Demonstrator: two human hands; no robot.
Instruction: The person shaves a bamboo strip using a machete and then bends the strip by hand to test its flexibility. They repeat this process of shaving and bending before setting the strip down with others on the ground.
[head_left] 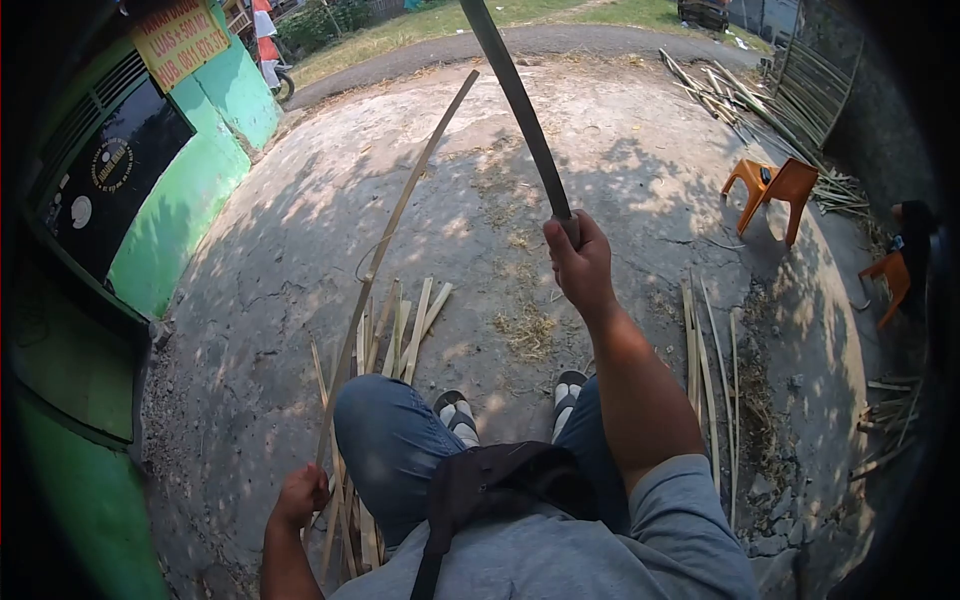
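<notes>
My right hand (580,262) is raised in front of me, its fingers wrapped round the lower end of a long, dark, slightly curved bamboo strip (523,110). That strip runs up past the top edge of the view. Low on the left, my left hand (303,495) is closed at the lower end of a second, browner bamboo strip (375,255), which slants up and away over the ground. Beside my left knee lie several pale split bamboo strips (415,330), partly hidden by the leg.
More thin bamboo strips (708,360) lie right of my legs. An orange plastic chair (780,190) stands at the right, with bamboo poles (720,95) behind it. At far right a dark-clothed person (912,250) shows beside another orange seat (888,285). A green wall (180,235) borders the left.
</notes>
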